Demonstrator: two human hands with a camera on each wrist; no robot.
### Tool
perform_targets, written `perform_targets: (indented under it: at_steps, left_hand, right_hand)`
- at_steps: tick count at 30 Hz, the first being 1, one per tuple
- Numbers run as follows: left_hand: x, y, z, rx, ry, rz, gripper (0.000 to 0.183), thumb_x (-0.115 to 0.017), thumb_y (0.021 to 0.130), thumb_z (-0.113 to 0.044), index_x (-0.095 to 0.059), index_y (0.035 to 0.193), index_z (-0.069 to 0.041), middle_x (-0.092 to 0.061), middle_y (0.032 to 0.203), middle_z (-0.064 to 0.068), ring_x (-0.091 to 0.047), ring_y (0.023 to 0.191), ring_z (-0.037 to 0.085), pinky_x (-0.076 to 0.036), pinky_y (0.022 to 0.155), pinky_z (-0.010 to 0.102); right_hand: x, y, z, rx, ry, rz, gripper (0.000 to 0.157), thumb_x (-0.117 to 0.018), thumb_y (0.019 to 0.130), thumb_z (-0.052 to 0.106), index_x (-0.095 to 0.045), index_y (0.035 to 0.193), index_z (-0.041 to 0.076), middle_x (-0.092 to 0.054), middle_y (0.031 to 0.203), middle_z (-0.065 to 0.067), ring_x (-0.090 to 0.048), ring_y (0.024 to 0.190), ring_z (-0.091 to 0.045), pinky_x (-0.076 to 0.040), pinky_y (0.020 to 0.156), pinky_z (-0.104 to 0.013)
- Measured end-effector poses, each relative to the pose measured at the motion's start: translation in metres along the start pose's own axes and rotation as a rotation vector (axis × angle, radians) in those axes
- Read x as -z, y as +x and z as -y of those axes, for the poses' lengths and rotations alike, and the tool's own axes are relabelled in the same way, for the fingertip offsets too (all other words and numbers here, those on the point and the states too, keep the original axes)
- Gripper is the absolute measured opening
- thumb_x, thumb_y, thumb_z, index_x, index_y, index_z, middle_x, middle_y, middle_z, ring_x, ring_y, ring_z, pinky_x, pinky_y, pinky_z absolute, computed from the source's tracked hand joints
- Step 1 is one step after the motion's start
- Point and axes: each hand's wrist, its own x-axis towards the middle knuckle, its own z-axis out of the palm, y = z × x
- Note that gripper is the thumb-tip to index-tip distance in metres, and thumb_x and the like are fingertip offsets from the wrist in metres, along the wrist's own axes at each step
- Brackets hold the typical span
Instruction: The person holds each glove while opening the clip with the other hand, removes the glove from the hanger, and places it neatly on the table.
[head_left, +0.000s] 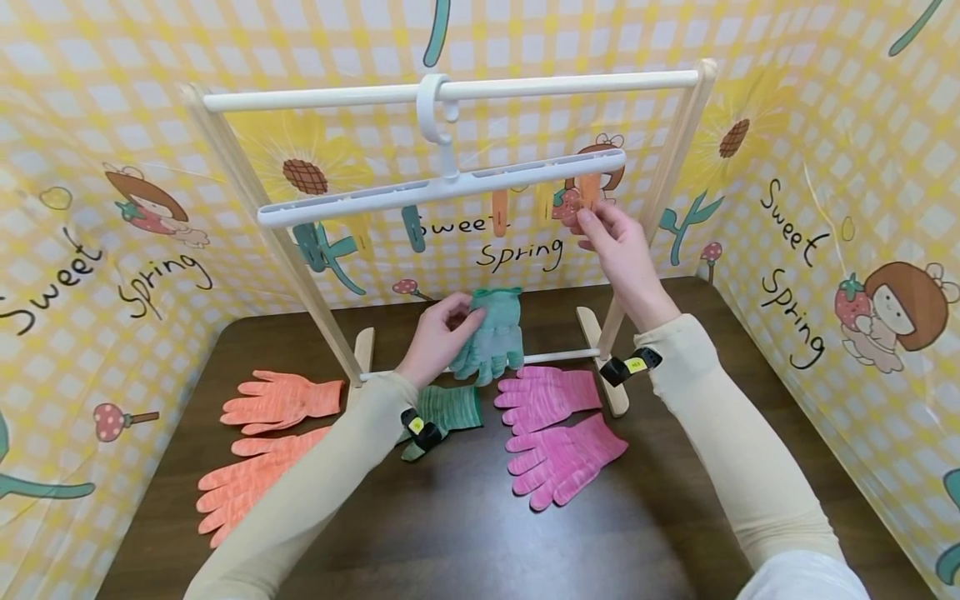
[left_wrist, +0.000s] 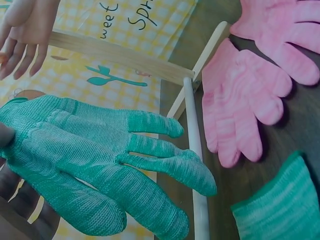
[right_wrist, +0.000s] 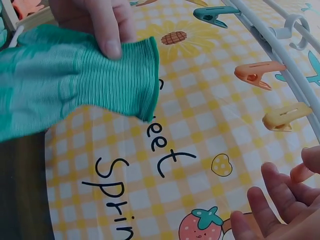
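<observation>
My left hand (head_left: 438, 335) pinches a green glove (head_left: 498, 333) near its cuff, and the glove hangs fingers down below the hanger. In the left wrist view the glove (left_wrist: 90, 150) fills the foreground; in the right wrist view its ribbed cuff (right_wrist: 125, 75) shows the thumb on it. At the right end of the white hanger (head_left: 360, 200), my right hand (head_left: 622, 250) pinches an orange clip (head_left: 590, 185). More clips hang along the bar: an orange one (head_left: 499, 212), a yellow one (right_wrist: 285, 117) and green ones, such as this green clip (head_left: 412, 228).
The hanger hooks over the rod (head_left: 555, 87) of a wooden rack (head_left: 671, 167). On the dark table (head_left: 465, 533) lie pink gloves (head_left: 562, 458), orange gloves (head_left: 285, 400) and another green glove (head_left: 453, 408), partly behind my left wrist. Patterned cloth walls (head_left: 847, 192) surround the table.
</observation>
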Motion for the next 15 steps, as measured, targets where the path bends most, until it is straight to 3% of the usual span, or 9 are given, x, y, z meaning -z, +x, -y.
perform_targets:
  at_steps: [6, 11, 15]
  left_hand:
    - [0.01, -0.014, -0.003, -0.015, 0.054, 0.008, 0.012, -0.066, 0.104, -0.022, -0.068, 0.106, -0.011, -0.066, 0.086, 0.004, -0.057, 0.076, 0.022, -0.046, 0.069, 0.032]
    - [0.018, -0.024, -0.005, -0.029, 0.069, 0.026, 0.012, -0.066, 0.104, -0.021, -0.069, 0.109, -0.011, -0.067, 0.089, 0.004, -0.06, 0.077, 0.02, -0.048, 0.07, 0.03]
    - [0.024, -0.032, -0.006, -0.048, 0.064, 0.03, 0.012, -0.066, 0.104, -0.02, -0.07, 0.108, -0.01, -0.067, 0.09, 0.005, -0.059, 0.078, 0.02, -0.049, 0.07, 0.028]
  right_hand:
    - [0.003, -0.008, -0.002, -0.026, -0.029, 0.025, 0.041, -0.053, 0.11, 0.025, -0.058, 0.134, -0.007, -0.07, 0.11, 0.004, -0.063, 0.11, -0.014, -0.049, 0.102, -0.037]
    - [0.005, -0.016, -0.007, -0.047, -0.064, 0.052, 0.044, -0.051, 0.111, 0.025, -0.054, 0.14, -0.008, -0.069, 0.122, -0.01, -0.063, 0.109, -0.013, -0.049, 0.102, -0.034]
    - [0.007, -0.022, -0.011, -0.058, -0.064, 0.066, 0.045, -0.051, 0.111, 0.025, -0.053, 0.143, -0.007, -0.069, 0.119, -0.007, -0.063, 0.107, -0.011, -0.05, 0.099, -0.031]
